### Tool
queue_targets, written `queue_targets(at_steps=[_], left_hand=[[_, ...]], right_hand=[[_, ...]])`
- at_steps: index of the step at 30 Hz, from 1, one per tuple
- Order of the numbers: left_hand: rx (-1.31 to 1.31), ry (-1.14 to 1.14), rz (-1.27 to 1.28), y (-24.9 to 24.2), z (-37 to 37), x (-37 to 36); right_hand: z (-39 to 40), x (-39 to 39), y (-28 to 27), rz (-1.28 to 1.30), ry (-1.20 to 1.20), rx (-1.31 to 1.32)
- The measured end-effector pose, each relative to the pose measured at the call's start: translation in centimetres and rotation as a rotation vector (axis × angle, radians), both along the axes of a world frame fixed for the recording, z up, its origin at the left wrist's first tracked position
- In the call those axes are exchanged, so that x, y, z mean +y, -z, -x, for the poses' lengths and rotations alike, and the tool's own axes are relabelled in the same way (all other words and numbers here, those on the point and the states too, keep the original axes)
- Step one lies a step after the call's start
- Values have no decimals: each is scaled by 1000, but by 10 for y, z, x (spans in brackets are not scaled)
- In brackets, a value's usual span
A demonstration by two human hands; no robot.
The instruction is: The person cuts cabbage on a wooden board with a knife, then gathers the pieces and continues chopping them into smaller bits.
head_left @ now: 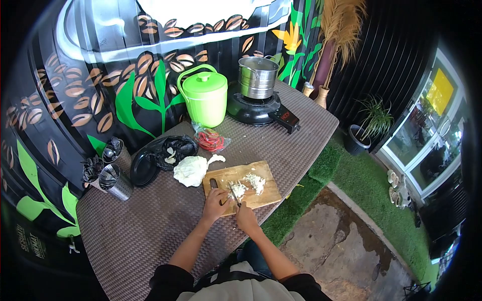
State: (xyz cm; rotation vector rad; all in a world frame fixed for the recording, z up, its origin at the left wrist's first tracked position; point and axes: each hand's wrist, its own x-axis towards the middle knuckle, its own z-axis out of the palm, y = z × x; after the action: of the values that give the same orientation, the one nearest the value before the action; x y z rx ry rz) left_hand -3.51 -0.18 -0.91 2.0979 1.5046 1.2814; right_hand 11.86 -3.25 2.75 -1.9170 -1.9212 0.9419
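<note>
My right hand [246,218] is closed around the handle of a knife [234,192], whose blade points away from me into a pile of chopped cabbage [238,188]. Just left of the blade, my left hand [215,204] has its fingers bent over the near edge of that pile, pressing on cabbage; the fingertips are partly hidden. Both hands are over a wooden cutting board [268,193] with a dark handle slot. A second pile of chopped cabbage [256,184] lies farther right on the board. Touching the board's far left corner area is the remaining cabbage head [191,171].
Behind the board lie a bag of red chillies [211,140], a black plastic bag [178,146] and black plates [144,169]. A lime-green bucket [206,100] and a steel pot [257,78] on a portable stove [254,108] stand farther back. Cutlery holders [115,183] are left.
</note>
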Motion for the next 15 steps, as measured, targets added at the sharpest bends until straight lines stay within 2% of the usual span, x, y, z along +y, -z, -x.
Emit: queue_targets(at_steps=[6,11,15], left_hand=[[19,0,2,4,1,3],[-37,-28,-26,1,-1,0],[-63,-80,24,0,-2,-3]], right_hand=[[2,-6,11,-103,-46,-42],[11,-14,17,-58,32,-138],[13,-4,11,1,43,-90]])
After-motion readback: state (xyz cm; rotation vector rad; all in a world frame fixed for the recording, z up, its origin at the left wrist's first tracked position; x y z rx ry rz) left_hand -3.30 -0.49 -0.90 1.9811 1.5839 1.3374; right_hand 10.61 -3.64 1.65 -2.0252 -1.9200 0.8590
